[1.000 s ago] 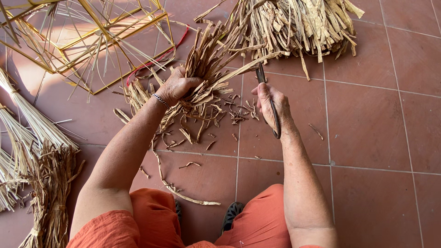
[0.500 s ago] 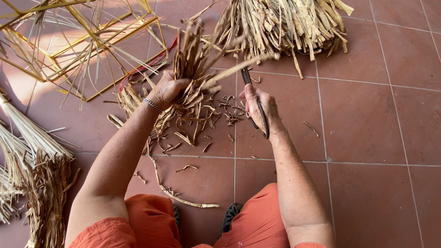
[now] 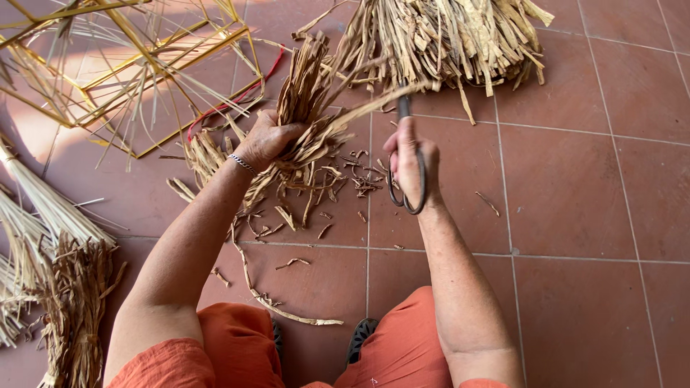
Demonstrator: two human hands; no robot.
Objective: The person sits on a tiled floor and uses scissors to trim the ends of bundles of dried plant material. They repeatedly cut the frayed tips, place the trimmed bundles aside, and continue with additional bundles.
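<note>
My left hand point(image 3: 267, 139) grips a bunch of dry tan leaf strips point(image 3: 305, 93), held upright over the tiled floor. One long strip point(image 3: 374, 104) sticks out of the bunch to the right. My right hand point(image 3: 410, 159) holds dark metal scissors point(image 3: 407, 172), blades pointing away from me and meeting that strip. Small cut scraps point(image 3: 316, 201) lie on the tiles below the bunch.
A big heap of dry strips point(image 3: 445, 36) lies at the top. A frame of yellow canes point(image 3: 144, 65) with a red cord point(image 3: 237, 100) stands top left. Bundled stalks point(image 3: 50, 244) lie at the left edge. My orange-clad knees point(image 3: 388, 352) are at the bottom.
Both hands have lifted and moved away from me with the bunch and the scissors. The scissors have turned to point at the projecting strip.
</note>
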